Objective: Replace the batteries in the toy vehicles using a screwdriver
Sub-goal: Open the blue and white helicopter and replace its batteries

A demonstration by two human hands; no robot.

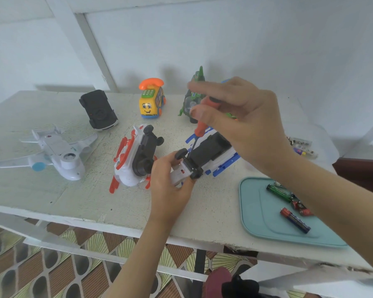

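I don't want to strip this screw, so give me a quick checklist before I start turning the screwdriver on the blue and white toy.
1. Toy held steady: ok, the left hand grips the blue and white toy, which lies underside up.
2. Tool in hand: ok, the right hand holds the screwdriver by its orange handle.
3. Tip seated in the screw: cannot tell, too small.
4. Shaft square to the toy: not ok, it leans.
5. Spare batteries ready: ok, on the teal tray.

Lying on the worktop: plane at left, tray holding batteries at right, upturned vehicles sitting between.
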